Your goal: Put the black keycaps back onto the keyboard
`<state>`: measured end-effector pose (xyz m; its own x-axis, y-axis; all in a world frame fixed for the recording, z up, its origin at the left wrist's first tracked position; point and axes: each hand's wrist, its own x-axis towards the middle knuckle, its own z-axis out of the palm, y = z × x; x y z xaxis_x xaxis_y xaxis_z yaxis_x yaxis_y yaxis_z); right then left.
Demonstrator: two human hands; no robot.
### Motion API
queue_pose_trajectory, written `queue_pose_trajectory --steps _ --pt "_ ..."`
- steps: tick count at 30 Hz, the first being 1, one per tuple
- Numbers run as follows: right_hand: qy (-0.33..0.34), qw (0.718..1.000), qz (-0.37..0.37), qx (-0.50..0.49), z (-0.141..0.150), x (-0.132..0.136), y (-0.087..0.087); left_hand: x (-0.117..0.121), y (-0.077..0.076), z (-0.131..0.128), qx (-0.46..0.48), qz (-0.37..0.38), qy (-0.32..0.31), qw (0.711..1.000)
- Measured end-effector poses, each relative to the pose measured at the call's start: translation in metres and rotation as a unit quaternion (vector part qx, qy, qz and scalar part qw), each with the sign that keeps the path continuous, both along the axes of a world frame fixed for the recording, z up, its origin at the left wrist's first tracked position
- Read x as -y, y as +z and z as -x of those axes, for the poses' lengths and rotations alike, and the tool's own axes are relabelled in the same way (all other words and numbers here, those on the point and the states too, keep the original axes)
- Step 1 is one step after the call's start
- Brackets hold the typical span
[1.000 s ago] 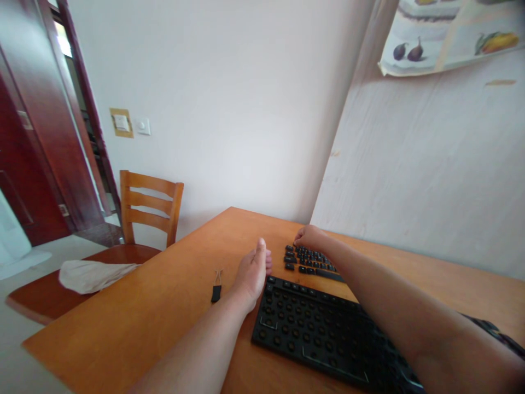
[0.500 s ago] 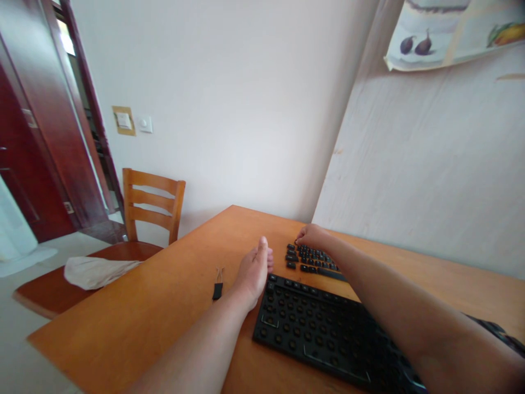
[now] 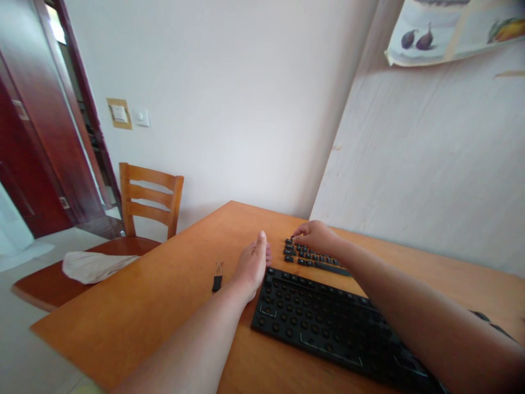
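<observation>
A black keyboard base [image 3: 303,306] lies on the table, its switches bare and only a few keys along its top edge. Beyond it, loose black keycaps [image 3: 301,254] are laid out in rows, with a long bar-shaped cap [image 3: 330,267] at the near side. My right hand [image 3: 315,236] reaches over the base to the far left of these rows, thumb and finger pinched on a small dark keycap [image 3: 292,238]. Beside the base's upper left corner, my left hand [image 3: 253,264] rests on its edge, thumb raised, fingers loosely curved and partly hidden; nothing shows in it.
A black tool with two wire prongs [image 3: 217,278] lies left of my left hand. The wooden table [image 3: 172,306] meets the wall at the back. A wooden chair [image 3: 150,200] with a pale cloth [image 3: 96,267] on its seat stands to the left.
My right hand has shifted slightly left along the keycap rows, its fingers stretching toward the end cap. My left hand stays in place. The view has tilted slightly.
</observation>
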<state>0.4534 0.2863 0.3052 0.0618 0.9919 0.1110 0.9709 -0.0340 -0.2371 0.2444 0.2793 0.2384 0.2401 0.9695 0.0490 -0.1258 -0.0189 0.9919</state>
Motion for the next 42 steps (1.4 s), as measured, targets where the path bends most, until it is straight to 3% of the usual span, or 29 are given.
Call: queue_pose_trajectory --steps 7,13,20,32,42 --pt "0.11 0.994 -0.01 -0.003 0.044 0.068 0.008 -0.002 -0.003 -0.001 -0.005 -0.013 0.001 1.0" --pt "0.144 0.989 -0.011 0.02 0.066 0.095 -0.002 -0.001 0.0 -0.002 0.007 -0.013 0.01 1.0" --pt "0.159 0.986 -0.008 0.039 0.077 0.1 -0.005 0.001 0.002 -0.004 0.029 -0.006 0.005 1.0" --pt "0.123 0.988 0.008 0.091 0.085 0.102 -0.004 0.003 0.005 -0.004 0.031 -0.011 0.001 0.999" --pt "0.11 0.985 0.039 0.127 0.091 0.097 0.005 0.002 0.004 -0.004 0.03 -0.013 0.004 0.999"
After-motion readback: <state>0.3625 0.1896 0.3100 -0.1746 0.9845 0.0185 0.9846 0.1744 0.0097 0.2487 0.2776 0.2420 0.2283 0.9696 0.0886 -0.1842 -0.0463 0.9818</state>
